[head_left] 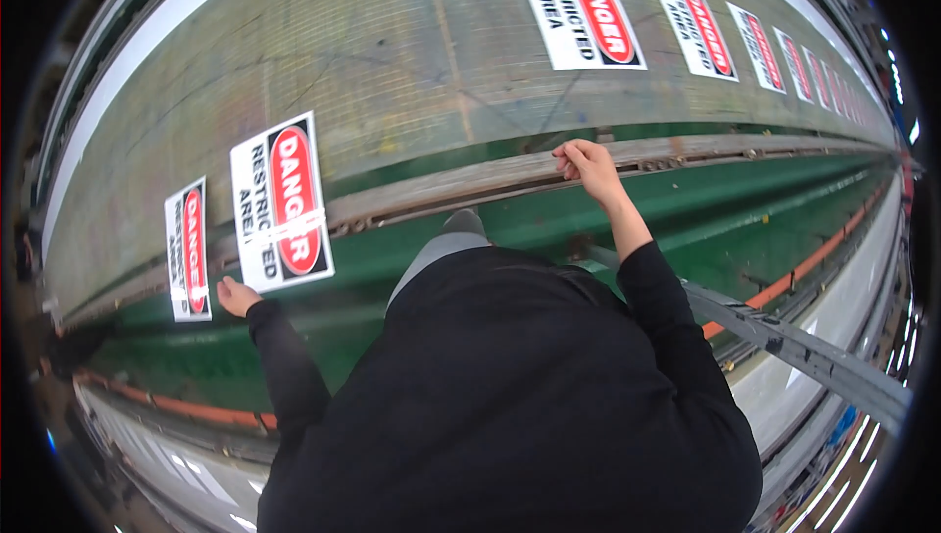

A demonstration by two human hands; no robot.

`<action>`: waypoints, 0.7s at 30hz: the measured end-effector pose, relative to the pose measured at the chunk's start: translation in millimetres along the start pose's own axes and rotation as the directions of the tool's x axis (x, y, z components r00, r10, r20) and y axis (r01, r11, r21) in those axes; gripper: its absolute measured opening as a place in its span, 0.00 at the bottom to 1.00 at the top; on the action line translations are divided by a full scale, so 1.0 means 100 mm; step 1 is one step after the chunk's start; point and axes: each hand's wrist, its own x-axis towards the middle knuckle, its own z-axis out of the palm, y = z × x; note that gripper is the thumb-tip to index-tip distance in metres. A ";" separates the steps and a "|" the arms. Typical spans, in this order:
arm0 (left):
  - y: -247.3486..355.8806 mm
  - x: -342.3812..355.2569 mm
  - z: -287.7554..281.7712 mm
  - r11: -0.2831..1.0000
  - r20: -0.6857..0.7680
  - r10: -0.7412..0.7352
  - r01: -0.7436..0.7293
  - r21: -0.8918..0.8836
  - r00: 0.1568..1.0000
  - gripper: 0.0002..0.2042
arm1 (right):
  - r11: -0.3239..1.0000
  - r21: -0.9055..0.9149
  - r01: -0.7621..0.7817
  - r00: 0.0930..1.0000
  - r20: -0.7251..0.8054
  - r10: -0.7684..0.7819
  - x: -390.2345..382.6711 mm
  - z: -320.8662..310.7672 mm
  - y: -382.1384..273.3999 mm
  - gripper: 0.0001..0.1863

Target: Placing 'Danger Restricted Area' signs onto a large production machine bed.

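Observation:
My right hand is held over the near edge of a long table, fingers curled inward; nothing shows in them. My left hand is low at the left, its fingers bent closed, and I cannot make out whether anything is inside. It is beside the lower corner of a large white warning sign with a red oval on a black band. A second such sign lies just left of my fingertips. Both signs reach over the table's near edge, and I cannot tell whether my left hand touches either.
The long, stained table top carries several more warning signs in a row toward the far right. A worn rail and a green beam run along its near side. A grey metal bar slants out at my right.

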 end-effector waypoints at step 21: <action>2.72 -4.70 3.15 0.709 0.893 -0.228 0.562 0.426 -0.388 0.33 | 0.971 -0.102 -0.218 0.966 -0.166 0.199 1.44 -1.76 0.04 0.12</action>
